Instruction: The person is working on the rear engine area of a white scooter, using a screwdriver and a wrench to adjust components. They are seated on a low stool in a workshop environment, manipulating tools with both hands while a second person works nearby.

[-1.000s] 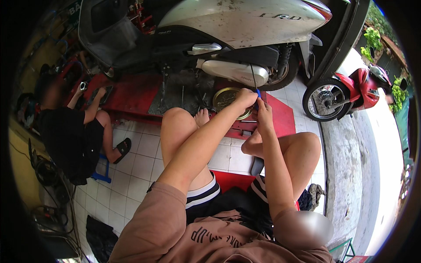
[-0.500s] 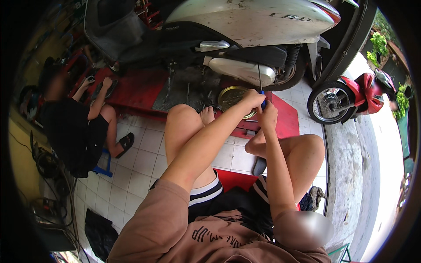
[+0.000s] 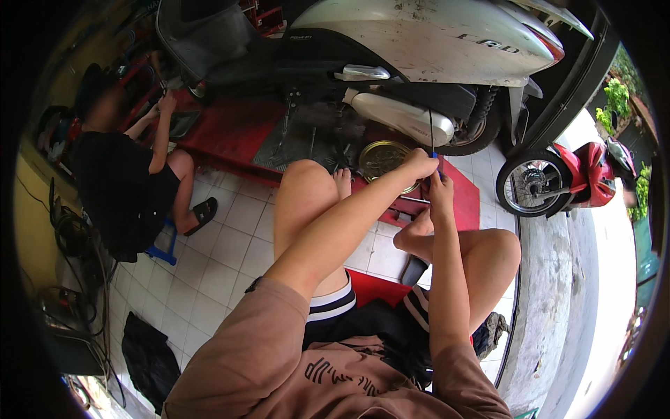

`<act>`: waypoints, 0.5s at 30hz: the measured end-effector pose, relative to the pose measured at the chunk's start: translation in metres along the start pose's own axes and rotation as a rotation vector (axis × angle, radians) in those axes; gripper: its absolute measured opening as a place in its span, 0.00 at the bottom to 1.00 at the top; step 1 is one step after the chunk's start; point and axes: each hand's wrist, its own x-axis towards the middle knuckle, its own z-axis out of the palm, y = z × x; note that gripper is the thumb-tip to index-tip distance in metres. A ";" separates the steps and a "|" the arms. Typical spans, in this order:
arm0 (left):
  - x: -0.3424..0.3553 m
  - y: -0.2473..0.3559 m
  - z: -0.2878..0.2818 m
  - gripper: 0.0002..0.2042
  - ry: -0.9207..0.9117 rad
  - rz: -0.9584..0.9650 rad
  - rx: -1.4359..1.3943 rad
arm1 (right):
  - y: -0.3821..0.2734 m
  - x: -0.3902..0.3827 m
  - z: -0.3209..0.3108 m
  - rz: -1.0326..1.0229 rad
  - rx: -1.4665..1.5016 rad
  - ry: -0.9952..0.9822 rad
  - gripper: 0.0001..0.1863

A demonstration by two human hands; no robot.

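My left hand (image 3: 420,165) is closed around a long screwdriver (image 3: 431,133) with a blue handle. Just below it, my right hand (image 3: 441,193) also grips the handle end. The dark thin shaft points up and away, in front of the silver cover (image 3: 394,115) low on the side of a parked silver scooter (image 3: 419,42); whether its tip touches cannot be made out. Beside my left hand, partly hidden by it, lies a round gold-rimmed tray (image 3: 370,147) with small things in it that are too small to name.
The scooter stands on a low red platform (image 3: 223,140) with a dark metal plate and tools (image 3: 312,142) on it. At the left a person in black (image 3: 112,167) sits on a blue stool (image 3: 165,244). A red motorbike (image 3: 579,171) stands at the right.
The view has shifted, so the scene sits a little further right and lower. Both my hands remain on the screwdriver. The person at the left has raised their hands.
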 end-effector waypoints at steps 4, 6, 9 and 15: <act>0.002 0.003 0.003 0.14 -0.014 0.017 0.005 | 0.012 0.007 -0.011 -0.239 -0.427 0.095 0.18; 0.003 -0.002 -0.001 0.14 -0.015 -0.008 0.015 | -0.003 -0.005 0.002 -0.266 -0.761 0.154 0.19; 0.001 0.003 -0.004 0.15 -0.056 -0.059 0.037 | -0.019 -0.017 0.008 -0.262 -0.972 0.201 0.20; -0.001 0.005 0.000 0.16 -0.018 -0.082 0.053 | -0.021 -0.017 0.009 -0.274 -0.960 0.203 0.18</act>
